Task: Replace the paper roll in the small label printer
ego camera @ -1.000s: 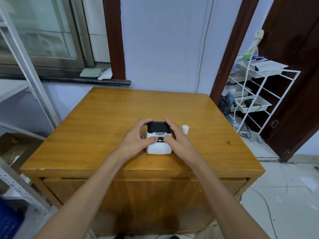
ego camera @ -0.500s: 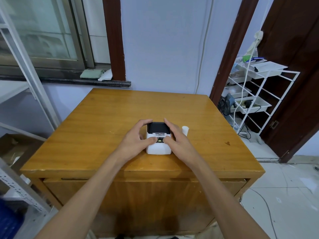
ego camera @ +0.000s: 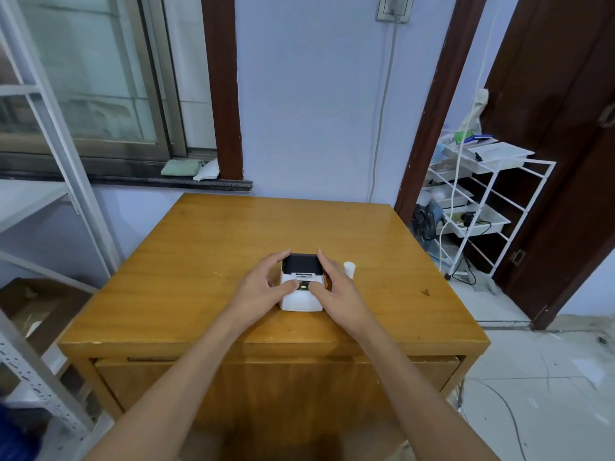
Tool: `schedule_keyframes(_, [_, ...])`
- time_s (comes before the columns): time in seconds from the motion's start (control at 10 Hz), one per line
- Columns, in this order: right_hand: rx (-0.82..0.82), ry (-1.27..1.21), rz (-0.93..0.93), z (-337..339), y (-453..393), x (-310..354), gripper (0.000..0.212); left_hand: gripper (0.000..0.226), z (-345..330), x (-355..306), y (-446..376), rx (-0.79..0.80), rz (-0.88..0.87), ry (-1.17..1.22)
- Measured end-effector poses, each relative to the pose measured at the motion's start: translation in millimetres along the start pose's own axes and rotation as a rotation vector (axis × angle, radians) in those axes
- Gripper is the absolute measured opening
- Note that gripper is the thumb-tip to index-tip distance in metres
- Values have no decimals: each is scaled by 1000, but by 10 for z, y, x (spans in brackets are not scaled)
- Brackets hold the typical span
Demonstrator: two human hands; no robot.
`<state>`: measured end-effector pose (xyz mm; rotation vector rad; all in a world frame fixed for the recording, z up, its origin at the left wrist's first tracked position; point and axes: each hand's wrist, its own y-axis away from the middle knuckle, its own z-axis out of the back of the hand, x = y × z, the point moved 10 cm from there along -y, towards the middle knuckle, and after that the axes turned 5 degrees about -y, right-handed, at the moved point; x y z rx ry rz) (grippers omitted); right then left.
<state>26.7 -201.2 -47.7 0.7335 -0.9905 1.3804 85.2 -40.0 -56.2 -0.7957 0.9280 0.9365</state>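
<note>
Early stage: both hands, left hand [ego camera: 263, 287] and right hand [ego camera: 336, 291], clasped the closed label printer [ego camera: 301, 284]; fresh paper roll [ego camera: 349, 269] stood unused at its 3 o'clock.

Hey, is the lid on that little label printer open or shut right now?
Shut. The label printer's black lid lies flat on the white body, no gap showing. Both hands, left hand and right hand, flank it.

Two bare forearms, no sleeves in view; left hand [ego camera: 263, 287], right hand [ego camera: 339, 294], no rings, no watch
</note>
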Motion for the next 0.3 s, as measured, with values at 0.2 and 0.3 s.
schedule_keyframes(0.2, [-23,47,-2,18,146,72,49,60,102,-8,212,-40,59,-28])
schedule_keyframes(0.3, [-76,33,16,89,298,149,26,48,177,4,503,-84,115,-21])
